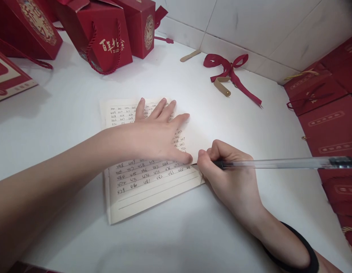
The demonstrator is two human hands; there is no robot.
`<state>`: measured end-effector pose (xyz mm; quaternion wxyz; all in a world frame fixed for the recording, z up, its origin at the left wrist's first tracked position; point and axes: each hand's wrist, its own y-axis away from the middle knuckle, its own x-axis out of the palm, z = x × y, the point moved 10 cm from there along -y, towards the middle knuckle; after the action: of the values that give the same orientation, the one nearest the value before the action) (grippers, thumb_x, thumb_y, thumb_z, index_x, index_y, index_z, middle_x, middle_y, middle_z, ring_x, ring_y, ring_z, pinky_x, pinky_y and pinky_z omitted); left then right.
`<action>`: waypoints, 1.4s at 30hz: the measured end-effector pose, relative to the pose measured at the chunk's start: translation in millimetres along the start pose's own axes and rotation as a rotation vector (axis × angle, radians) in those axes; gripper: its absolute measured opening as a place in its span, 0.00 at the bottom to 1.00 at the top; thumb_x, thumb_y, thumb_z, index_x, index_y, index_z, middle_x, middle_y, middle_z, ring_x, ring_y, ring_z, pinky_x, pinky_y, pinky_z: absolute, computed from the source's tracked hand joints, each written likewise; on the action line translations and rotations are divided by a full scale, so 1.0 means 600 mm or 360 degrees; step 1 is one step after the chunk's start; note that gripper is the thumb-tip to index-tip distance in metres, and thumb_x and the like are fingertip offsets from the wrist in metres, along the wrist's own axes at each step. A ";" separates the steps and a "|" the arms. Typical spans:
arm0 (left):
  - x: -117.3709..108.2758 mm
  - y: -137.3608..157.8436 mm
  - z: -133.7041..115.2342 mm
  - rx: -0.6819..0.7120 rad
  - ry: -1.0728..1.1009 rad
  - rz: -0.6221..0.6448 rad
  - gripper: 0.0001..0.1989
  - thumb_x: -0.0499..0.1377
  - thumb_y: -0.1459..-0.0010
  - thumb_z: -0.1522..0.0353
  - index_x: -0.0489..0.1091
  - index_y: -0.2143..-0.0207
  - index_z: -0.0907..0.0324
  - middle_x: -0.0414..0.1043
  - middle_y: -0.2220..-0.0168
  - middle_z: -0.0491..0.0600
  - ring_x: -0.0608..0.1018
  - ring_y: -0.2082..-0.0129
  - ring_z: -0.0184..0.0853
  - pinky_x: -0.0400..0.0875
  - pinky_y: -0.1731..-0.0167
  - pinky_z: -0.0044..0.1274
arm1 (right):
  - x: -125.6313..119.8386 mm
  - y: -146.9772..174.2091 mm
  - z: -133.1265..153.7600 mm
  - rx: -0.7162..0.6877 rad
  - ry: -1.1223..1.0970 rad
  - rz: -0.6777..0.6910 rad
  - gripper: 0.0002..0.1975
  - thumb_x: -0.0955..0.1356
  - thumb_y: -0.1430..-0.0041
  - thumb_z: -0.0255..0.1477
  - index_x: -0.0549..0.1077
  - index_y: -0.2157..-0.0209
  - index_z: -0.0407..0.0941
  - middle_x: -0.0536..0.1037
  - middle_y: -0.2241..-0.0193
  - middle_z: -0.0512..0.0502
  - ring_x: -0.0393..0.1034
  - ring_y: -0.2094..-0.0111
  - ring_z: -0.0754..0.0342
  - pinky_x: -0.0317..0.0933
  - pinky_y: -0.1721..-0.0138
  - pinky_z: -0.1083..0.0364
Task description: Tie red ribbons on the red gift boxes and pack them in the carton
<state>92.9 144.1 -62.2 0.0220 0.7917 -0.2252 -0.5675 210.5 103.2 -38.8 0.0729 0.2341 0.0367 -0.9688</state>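
A lined notebook [155,204] lies on the white table, its page filled with rows of handwritten numbers; the lowest ruled lines are blank. My left hand [153,136] rests flat across the page with its fingers spread, covering much of the upper and middle rows. In my right hand [232,178] is a clear-barrelled pen [278,163] with a black grip and black end. Its tip meets the page near the right edge, at the end of a row and close to my left thumb. A black band circles my right wrist.
Red gift boxes [104,41] with cord handles stand at the back left. A dark red ribbon bow [228,68] and a tan strap [222,87] lie near the tiled wall [249,26]. Red bags [329,121] line the right side.
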 end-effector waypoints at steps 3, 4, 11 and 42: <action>-0.002 -0.001 -0.001 0.0008 0.0042 -0.0016 0.43 0.51 0.58 0.49 0.48 0.38 0.50 0.33 0.33 0.46 0.31 0.37 0.58 0.18 0.46 0.48 | -0.001 0.000 0.000 0.0019 0.0010 -0.0011 0.17 0.63 0.46 0.24 0.51 0.83 0.45 0.56 0.87 0.56 0.48 0.84 0.62 0.44 0.84 0.60; -0.001 -0.001 -0.001 0.0008 0.0045 -0.0016 0.43 0.51 0.58 0.49 0.49 0.39 0.50 0.33 0.33 0.46 0.30 0.37 0.58 0.17 0.46 0.48 | -0.001 0.001 0.000 0.0024 0.0019 -0.0013 0.17 0.63 0.46 0.24 0.51 0.83 0.45 0.56 0.87 0.56 0.48 0.84 0.62 0.44 0.84 0.60; -0.001 -0.001 0.000 0.0007 0.0065 -0.0016 0.44 0.54 0.59 0.48 0.49 0.39 0.48 0.33 0.34 0.46 0.30 0.37 0.59 0.17 0.46 0.47 | -0.002 0.001 0.000 0.0028 0.0044 -0.0010 0.17 0.64 0.46 0.24 0.52 0.84 0.45 0.57 0.87 0.56 0.50 0.85 0.61 0.46 0.84 0.60; 0.005 0.024 0.008 0.0174 0.0137 0.0094 0.55 0.58 0.61 0.44 0.41 0.36 0.59 0.20 0.36 0.62 0.24 0.38 0.49 0.18 0.45 0.48 | -0.076 -0.059 -0.054 -0.0018 0.0013 -0.0439 0.15 0.65 0.47 0.45 0.67 0.68 0.47 0.72 0.74 0.49 0.63 0.81 0.54 0.61 0.78 0.55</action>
<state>84.8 131.1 -62.6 0.0052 0.8084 -0.2779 -0.5189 259.6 147.4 -45.1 -0.0599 0.2305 0.0742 -0.9684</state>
